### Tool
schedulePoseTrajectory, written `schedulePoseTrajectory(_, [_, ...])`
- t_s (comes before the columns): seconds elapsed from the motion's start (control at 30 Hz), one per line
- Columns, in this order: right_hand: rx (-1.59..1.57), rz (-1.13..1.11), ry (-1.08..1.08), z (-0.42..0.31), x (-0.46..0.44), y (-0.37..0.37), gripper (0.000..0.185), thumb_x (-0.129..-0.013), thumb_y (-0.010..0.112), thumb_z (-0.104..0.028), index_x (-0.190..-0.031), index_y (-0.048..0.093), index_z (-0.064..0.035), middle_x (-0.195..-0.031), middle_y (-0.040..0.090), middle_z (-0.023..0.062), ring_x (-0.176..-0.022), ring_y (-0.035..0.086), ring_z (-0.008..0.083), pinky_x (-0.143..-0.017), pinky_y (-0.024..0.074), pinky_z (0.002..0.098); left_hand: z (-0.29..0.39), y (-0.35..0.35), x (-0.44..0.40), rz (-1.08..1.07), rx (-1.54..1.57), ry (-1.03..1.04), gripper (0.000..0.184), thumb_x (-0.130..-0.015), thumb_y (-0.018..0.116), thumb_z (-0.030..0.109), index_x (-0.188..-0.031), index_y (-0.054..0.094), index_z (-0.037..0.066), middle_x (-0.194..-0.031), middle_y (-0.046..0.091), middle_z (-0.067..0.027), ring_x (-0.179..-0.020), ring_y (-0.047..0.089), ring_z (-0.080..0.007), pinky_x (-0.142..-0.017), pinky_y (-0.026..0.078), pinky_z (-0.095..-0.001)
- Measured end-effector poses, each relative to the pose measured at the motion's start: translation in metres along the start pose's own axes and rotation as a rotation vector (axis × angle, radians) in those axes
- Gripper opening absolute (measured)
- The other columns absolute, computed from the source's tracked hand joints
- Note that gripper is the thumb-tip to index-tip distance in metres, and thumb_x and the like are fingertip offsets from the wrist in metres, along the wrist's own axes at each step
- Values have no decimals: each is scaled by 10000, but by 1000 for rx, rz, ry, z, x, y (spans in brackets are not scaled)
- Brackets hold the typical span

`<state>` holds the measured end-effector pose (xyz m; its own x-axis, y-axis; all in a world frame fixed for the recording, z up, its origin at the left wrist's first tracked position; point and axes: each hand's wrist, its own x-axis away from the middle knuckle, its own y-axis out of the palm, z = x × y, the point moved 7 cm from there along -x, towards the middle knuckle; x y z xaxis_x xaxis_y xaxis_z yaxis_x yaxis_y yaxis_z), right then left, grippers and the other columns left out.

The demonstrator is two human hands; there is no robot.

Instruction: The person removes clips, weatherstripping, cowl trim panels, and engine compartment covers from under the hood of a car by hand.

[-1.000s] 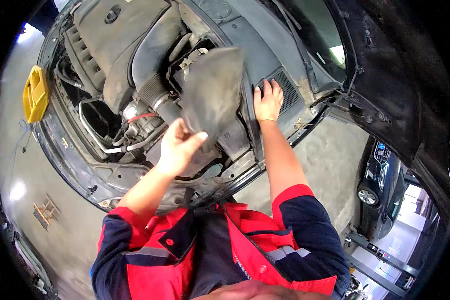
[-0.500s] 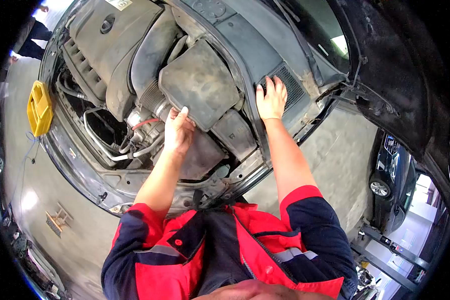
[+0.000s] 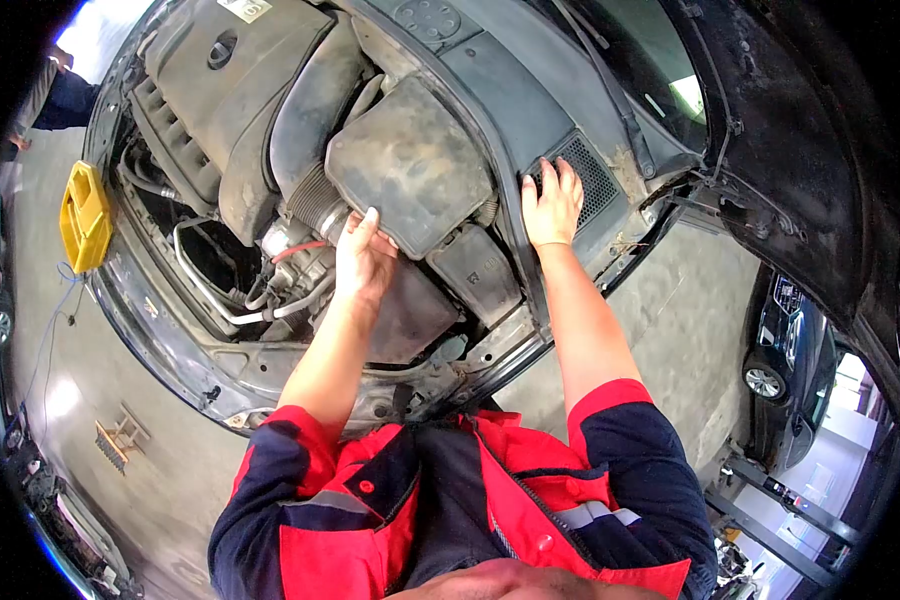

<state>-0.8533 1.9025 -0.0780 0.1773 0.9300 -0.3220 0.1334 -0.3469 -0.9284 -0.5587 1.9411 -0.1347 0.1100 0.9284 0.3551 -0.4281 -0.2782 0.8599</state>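
Observation:
My left hand (image 3: 363, 262) is closed on the near corner of the dark, dusty air filter housing cover (image 3: 410, 165), thumb on top and the other fingers partly hidden at its edge. A ribbed air intake hose (image 3: 317, 198) runs beside that hand. To the right, my right hand (image 3: 552, 208) lies with fingers spread on the black cowl panel (image 3: 505, 105), its fingertips at the mesh vent grille (image 3: 588, 178). It holds nothing.
The engine cover (image 3: 232, 90) is at the upper left. A yellow plastic piece (image 3: 85, 218) sits by the car's front edge. The raised hood (image 3: 800, 130) hangs at the right. A brush (image 3: 112, 445) lies on the floor, and another person (image 3: 65, 98) stands at the far left.
The near corner of the air filter housing cover has risen slightly with my left hand. My right hand stays on the cowl panel. The whole view has shifted a little.

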Motion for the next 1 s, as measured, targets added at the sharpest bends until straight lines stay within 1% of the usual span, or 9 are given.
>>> schedulePoseTrajectory(0.33, [-5,7,-2,-2,-1,-3,488,-913,570,-383,-1301,595,-90,-1407,482,159,-1318,408,370,-1125,303,494,-6,10,-15,-50,-11,16,260,-971,615,148,-1201,534,56,-1197,629,-83,-1050,617,-239,-927,486,-395])
schedulePoseTrajectory(0.43, [-11,11,-4,-2,0,-3,486,-911,571,-382,-1297,598,-88,-1400,486,158,-1314,411,366,-1122,305,493,-12,2,-20,42,-61,38,279,-976,614,153,-1221,528,51,-1165,639,-85,-1019,630,-231,-898,500,-382])
schedulePoseTrajectory(0.53, [-6,28,-17,-1,0,-1,483,-909,573,-380,-1291,602,-86,-1392,491,155,-1308,416,362,-1119,308,494,-8,-4,-17,159,-272,13,277,-984,612,181,-1211,542,39,-1106,649,-88,-981,634,-216,-889,504,-368])
schedulePoseTrajectory(0.67, [10,32,-20,0,0,0,484,-902,581,-381,-1285,605,-86,-1387,492,155,-1301,424,361,-1115,312,491,10,7,-8,202,-894,-81,338,-987,622,271,-1183,584,-2,-1047,649,-86,-877,633,-185,-760,527,-327])
schedulePoseTrajectory(0.7, [10,37,-24,0,0,0,486,-900,585,-382,-1286,605,-87,-1384,494,155,-1302,424,362,-1115,313,491,15,6,-9,214,-1081,-85,383,-981,625,302,-1170,605,-31,-974,666,-92,-832,635,-163,-710,518,-300])
schedulePoseTrajectory(0.8, [14,32,-21,0,0,0,485,-900,586,-382,-1286,606,-91,-1383,494,152,-1302,424,362,-1116,312,496,28,5,-16,188,-1471,5,417,-970,622,331,-1114,633,-60,-913,694,-147,-854,659,-206,-742,518,-345])
schedulePoseTrajectory(0.83, [16,26,-17,1,-1,1,483,-900,587,-384,-1289,605,-98,-1386,492,148,-1304,423,362,-1116,311,497,32,6,-18,156,-1598,200,454,-958,617,360,-1063,647,-80,-926,708,-217,-894,683,-297,-784,513,-397])
schedulePoseTrajectory(0.93, [17,34,-24,1,0,1,482,-900,588,-385,-1293,603,-106,-1388,490,142,-1307,421,360,-1116,312,496,30,3,-22,183,-1675,170,499,-933,639,405,-957,624,-93,-904,668,-310,-926,649,-459,-824,502,-465])
schedulePoseTrajectory(1.0, [16,29,-22,2,0,2,481,-900,589,-382,-1295,601,-107,-1395,487,139,-1310,419,356,-1115,313,495,28,0,-25,187,-1728,131,508,-928,644,419,-933,621,-88,-908,662,-322,-933,643,-469,-828,502,-471])
